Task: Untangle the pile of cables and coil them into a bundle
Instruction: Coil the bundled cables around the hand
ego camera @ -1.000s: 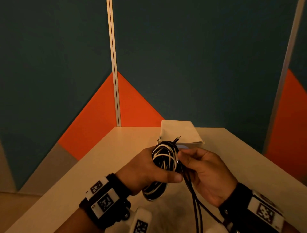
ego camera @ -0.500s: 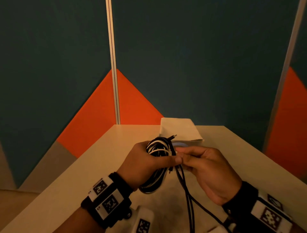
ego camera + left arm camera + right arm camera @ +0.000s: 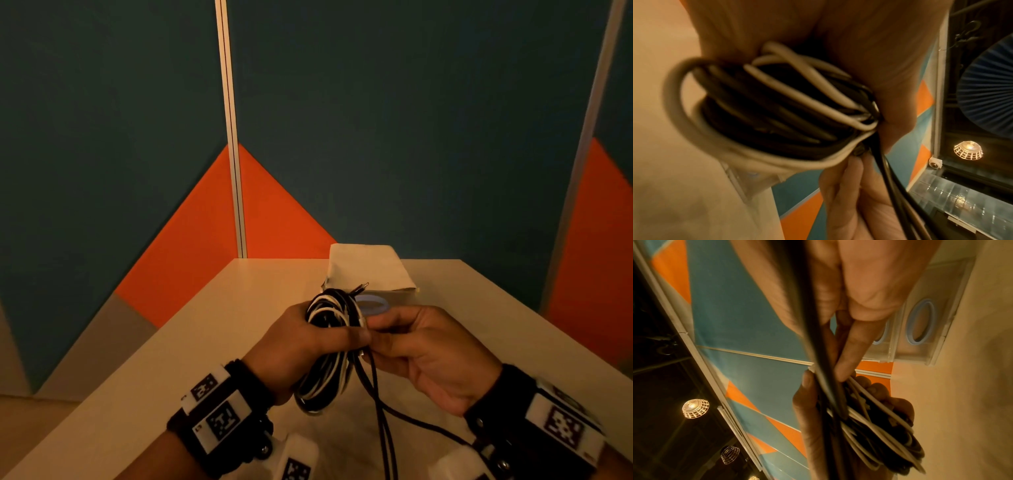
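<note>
A coil of black and white cables (image 3: 329,346) (image 3: 777,110) (image 3: 879,434) is held above the table. My left hand (image 3: 301,346) grips the coil, thumb lying across its loops. My right hand (image 3: 421,353) meets it from the right and pinches the loose black strands (image 3: 373,394) (image 3: 818,353) where they leave the coil. Those strands hang down toward the bottom edge of the head view. A metal plug tip (image 3: 361,287) sticks out at the coil's top.
A clear plastic box (image 3: 373,274) (image 3: 920,331) with blue rings inside and a white cloth over it stands just behind the hands on the beige table (image 3: 191,342). Teal and orange partition walls close off the table's back and sides.
Both hands have drifted a little away from me and upward with the coil. The right fingers have closed in against the left thumb, and the coil looks tighter.
</note>
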The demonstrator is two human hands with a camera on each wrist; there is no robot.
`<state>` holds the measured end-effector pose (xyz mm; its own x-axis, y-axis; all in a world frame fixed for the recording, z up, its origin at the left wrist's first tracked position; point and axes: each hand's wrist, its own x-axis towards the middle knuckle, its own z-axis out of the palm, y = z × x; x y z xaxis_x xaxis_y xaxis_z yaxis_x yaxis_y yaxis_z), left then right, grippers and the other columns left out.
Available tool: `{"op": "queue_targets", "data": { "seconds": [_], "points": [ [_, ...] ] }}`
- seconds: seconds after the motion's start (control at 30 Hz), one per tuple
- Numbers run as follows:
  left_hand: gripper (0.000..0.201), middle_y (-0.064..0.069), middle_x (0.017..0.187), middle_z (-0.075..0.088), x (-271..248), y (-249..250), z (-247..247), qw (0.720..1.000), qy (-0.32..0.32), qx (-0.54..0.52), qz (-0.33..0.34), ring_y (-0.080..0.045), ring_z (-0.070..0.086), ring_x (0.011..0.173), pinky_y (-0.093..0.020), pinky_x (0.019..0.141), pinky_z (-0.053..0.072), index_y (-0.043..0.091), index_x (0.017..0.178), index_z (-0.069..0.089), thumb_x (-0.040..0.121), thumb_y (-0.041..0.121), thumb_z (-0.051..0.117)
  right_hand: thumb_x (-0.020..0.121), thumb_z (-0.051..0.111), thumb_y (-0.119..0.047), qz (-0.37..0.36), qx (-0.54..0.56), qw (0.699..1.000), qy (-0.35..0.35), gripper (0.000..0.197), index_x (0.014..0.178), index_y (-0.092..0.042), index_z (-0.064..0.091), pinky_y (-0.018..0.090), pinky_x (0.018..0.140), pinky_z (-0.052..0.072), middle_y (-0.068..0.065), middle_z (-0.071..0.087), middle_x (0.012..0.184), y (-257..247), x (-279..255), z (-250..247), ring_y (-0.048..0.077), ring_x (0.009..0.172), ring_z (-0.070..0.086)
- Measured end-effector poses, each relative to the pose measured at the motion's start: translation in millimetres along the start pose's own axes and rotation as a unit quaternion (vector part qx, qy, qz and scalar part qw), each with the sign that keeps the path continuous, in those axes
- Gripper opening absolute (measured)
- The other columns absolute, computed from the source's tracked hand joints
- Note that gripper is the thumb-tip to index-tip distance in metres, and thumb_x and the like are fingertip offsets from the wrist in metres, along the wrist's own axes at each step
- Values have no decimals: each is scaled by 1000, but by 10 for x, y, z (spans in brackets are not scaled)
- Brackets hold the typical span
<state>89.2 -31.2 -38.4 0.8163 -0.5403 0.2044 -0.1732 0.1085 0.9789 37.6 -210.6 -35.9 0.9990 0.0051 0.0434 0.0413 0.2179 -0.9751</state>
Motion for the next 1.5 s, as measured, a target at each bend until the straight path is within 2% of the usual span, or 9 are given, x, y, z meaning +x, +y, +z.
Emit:
{"op": "queue_targets", "data": {
  "seconds": [0.23, 0.53, 0.6, 0.73, 0.87, 1.0, 1.17, 1.33, 1.5],
  "points": [
    [31, -7, 99, 80, -16, -19, 71, 999, 10, -17, 32, -22, 77, 89, -26, 71, 57, 18, 106, 79, 75, 20, 83, 83, 63, 15, -39, -22, 999, 3, 15, 97, 11, 67, 28, 72, 61, 25, 73, 105, 36, -6, -11, 29, 93, 75],
    [11, -3, 69, 73, 26, -55, 57, 997, 33, -62, 30, -15, 68, 57, -24, 51, 52, 13, 77, 81, 72, 4, 79, 90, 55, 12, -74, -35, 996, -25, 24, 100, 4, 75, 36, 89, 60, 19, 75, 106, 67, -11, 40, 30, 102, 73],
    [7, -5, 67, 71, 41, -75, 33, 995, 60, -69, 27, -16, 67, 56, -25, 50, 52, 7, 81, 78, 77, 1, 78, 92, 50, 10, -80, -41, 994, -54, 30, 104, 1, 76, 35, 92, 58, 17, 74, 111, 41, -19, 34, 28, 108, 71],
    [34, -18, 89, 77, 47, -108, 37, 994, 79, -76, 25, -32, 74, 76, -32, 61, 57, -2, 98, 76, 69, 13, 76, 84, 69, 0, -118, -103, 985, -73, 28, 110, -7, 77, 32, 94, 56, 13, 73, 116, 45, -23, 26, 28, 111, 68],
    [31, -24, 98, 76, 52, -110, 74, 992, 76, -95, 38, -36, 74, 82, -36, 66, 59, -1, 98, 77, 70, 11, 73, 67, 89, -16, -129, -117, 983, -53, 42, 107, -13, 78, 49, 102, 52, 11, 68, 126, 102, 18, 12, 28, 120, 63],
    [21, -21, 92, 77, 75, -105, 44, 987, 105, -86, 81, -36, 76, 83, -36, 68, 60, 6, 87, 79, 67, 8, 75, 74, 77, 1, -175, -100, 979, -27, 32, 104, -11, 79, 42, 95, 57, 9, 76, 108, 152, -25, 113, 24, 105, 72],
    [36, -19, 84, 74, 105, -98, -1, 982, 132, -90, 100, -32, 74, 74, -34, 64, 58, -4, 98, 73, 66, 11, 78, 83, 73, -1, -229, -149, 962, 22, 42, 119, -21, 65, 31, 86, 60, -3, 78, 104, 162, -69, 165, 13, 100, 74],
    [35, -15, 82, 74, 86, -117, 24, 984, 122, -98, 90, -28, 73, 73, -31, 63, 57, -3, 98, 73, 68, 13, 78, 88, 64, 3, -222, -112, 968, 10, 24, 106, -8, 73, 30, 81, 60, 8, 78, 102, 181, -26, 140, 22, 97, 75],
    [19, -12, 75, 72, 31, -99, 88, 987, 70, -132, 62, -23, 71, 64, -31, 58, 57, 1, 88, 76, 73, 12, 73, 76, 69, -8, -163, -37, 986, -7, 26, 100, -2, 76, 36, 83, 60, 14, 76, 104, 183, 16, 105, 28, 99, 74]
  ]
}}
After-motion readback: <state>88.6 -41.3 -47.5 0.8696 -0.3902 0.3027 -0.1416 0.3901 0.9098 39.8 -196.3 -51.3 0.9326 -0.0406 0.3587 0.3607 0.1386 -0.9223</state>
